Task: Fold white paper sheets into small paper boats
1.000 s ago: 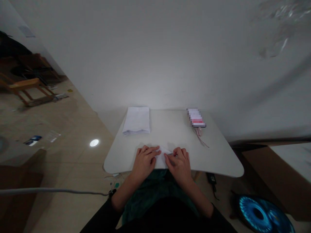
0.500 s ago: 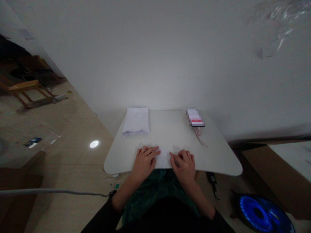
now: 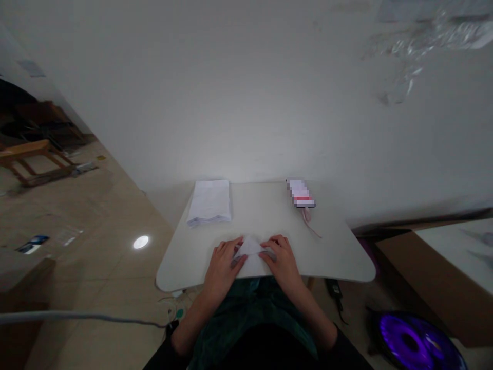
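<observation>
Left hand [image 3: 221,264] and right hand [image 3: 283,260] newly shifted, two near-closed grips on one paper [image 3: 251,247]

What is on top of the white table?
On the white table are a paper stack, a phone with a pink strap, and a folded white paper touched by the left hand and right hand. What lies beneath these is covered and cannot be seen.

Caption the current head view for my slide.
Left hand and right hand hold a folded white paper on a white table, with a paper stack and phone beyond.
</observation>
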### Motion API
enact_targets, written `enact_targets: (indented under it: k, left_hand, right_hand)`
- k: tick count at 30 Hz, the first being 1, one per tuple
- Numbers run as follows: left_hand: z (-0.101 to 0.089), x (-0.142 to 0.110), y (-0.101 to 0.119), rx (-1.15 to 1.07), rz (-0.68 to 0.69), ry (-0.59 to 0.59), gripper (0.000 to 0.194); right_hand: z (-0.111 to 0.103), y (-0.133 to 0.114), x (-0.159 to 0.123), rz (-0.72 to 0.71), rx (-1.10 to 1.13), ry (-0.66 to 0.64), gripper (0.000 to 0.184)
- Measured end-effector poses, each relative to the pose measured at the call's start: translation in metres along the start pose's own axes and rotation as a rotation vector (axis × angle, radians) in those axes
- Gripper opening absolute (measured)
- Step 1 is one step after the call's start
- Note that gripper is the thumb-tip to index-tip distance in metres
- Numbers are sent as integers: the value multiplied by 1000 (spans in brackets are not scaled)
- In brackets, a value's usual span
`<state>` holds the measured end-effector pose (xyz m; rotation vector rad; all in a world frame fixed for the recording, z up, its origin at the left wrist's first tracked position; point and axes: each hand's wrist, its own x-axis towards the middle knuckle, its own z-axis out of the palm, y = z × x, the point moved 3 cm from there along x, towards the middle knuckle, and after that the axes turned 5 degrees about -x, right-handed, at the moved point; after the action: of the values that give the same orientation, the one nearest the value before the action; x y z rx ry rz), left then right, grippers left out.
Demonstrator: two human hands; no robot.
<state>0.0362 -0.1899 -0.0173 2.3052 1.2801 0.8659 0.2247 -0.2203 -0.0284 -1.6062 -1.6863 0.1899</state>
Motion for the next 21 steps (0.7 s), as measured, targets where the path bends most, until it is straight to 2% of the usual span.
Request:
enact_targets:
  k: [2, 4, 7, 11, 16, 21]
  left_hand:
    - [0, -1, 1, 11, 44, 42, 42]
    - [-2, -5, 3, 19, 111, 55, 31]
    - [-5, -11, 6, 9, 209, 35, 12]
    - [-11, -15, 6, -57, 260, 34, 8]
    - [-15, -10, 7, -180, 157, 23, 13]
    - [-14, -3, 7, -176, -17, 61, 21]
  right_hand:
    - [0, 3, 3, -16, 44, -7, 11]
    - [0, 7, 5, -49, 88, -21, 7]
    - [0, 14, 5, -120, 125, -79, 7]
    - [-5, 18, 1, -178, 84, -127, 11]
    - [-9, 14, 0, -117, 32, -116, 2]
    - [-3, 9, 5, -11, 42, -49, 13]
